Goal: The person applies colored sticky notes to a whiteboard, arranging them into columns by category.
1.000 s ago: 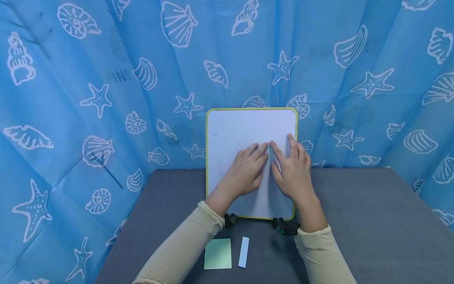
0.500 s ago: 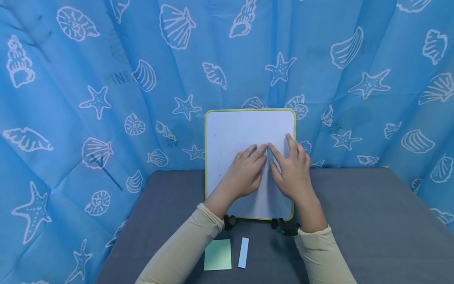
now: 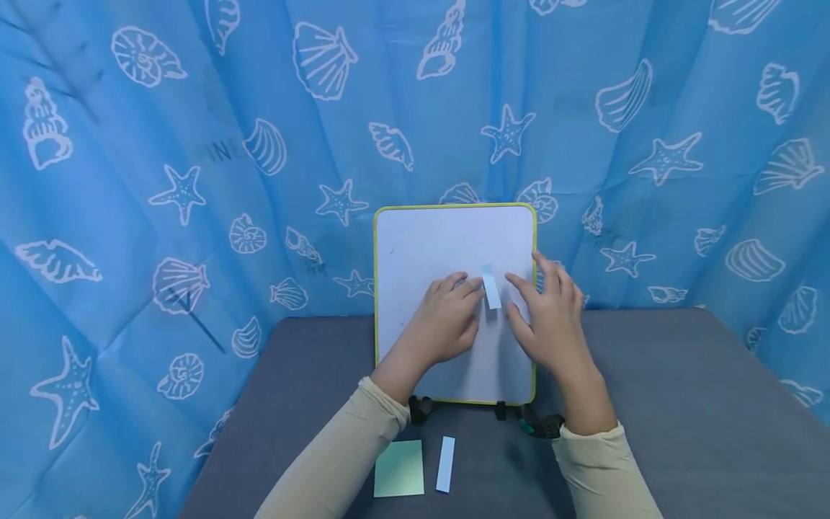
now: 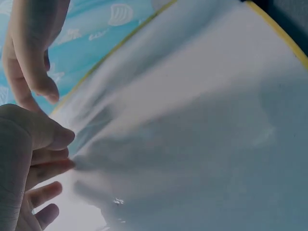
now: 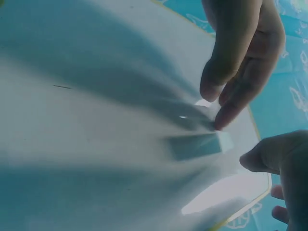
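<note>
- My left hand (image 3: 447, 317) lies against the whiteboard (image 3: 428, 245), fingers loosely bent, holding nothing; its fingertips (image 3: 472, 287) touch the left edge of a small pale blue strip (image 3: 491, 285).
- In the left wrist view my left hand (image 4: 24, 163) has its fingertips on the whiteboard (image 4: 192, 125), with my right hand (image 4: 29, 53) just above it.
- The strip sits flat on the board, slightly tilted, between my two hands and just past my fingertips.
- My right hand (image 3: 551, 317) is to the right of the strip, fingers spread and relaxed, gripping nothing; I cannot tell whether its fingertips touch the board.
- In the right wrist view my left hand (image 5: 240, 62) has fingertips just above the strip (image 5: 197, 146), and my right hand (image 5: 284, 163) is below and to the right of it.
- The board stands upright beyond my wrists, green-rimmed, on black feet (image 3: 421, 409) on the grey table (image 3: 681, 418).
- Near my left sleeve (image 3: 337, 454), on the table, lie a green note (image 3: 398, 468) and a second blue strip (image 3: 444, 463) just beside it.
- A dark band (image 3: 541, 427) is on my right wrist.
- Behind the board hangs a blue curtain (image 3: 162, 144) printed with white shells and starfish.
</note>
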The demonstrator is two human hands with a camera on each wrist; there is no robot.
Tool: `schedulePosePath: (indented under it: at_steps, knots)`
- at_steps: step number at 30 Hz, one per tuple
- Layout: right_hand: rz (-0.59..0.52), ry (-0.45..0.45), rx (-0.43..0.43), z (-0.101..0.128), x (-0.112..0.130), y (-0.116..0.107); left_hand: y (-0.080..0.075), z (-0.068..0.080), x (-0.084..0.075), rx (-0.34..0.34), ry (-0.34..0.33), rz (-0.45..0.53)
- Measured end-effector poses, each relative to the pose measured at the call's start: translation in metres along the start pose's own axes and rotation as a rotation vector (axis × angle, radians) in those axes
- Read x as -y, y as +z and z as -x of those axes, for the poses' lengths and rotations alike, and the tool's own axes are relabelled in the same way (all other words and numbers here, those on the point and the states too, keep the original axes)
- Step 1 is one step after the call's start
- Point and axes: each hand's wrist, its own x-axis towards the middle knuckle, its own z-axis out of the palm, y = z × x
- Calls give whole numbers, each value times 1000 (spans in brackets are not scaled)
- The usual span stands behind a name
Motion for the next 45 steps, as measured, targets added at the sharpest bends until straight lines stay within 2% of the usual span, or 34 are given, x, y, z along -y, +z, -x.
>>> schedulePosePath:
  at_steps: [5, 10, 13, 17, 21, 25, 31, 37, 42, 45]
  knots:
    - [-42, -17, 37, 3, 11, 1, -2, 22, 1, -3, 6, 35]
    - [-127, -33, 181, 15, 22, -7, -5, 46, 3, -4, 21, 131]
    - [-156, -65, 266, 19, 27, -9, -10, 61, 5, -10, -7, 213]
    - [-179, -88, 325, 26, 28, -14, -16, 79, 4, 7, -46, 298]
    - [-195, -70, 369, 37, 30, -17, -19, 98, 1, 38, -72, 350]
    - [-209, -85, 411, 47, 35, -15, -20, 115, -4, 41, -72, 368]
    - [-214, -128, 505, 62, 43, -11, -15, 134, -14, 79, -47, 385]
    - [-207, -98, 598, 67, 48, -7, -3, 149, -18, 100, -79, 395]
    - [-239, -138, 647, 71, 51, -2, 1, 155, -20, 140, -85, 418]
    - [-272, -173, 674, 76, 53, 3, 4, 156, -22, 180, -62, 436]
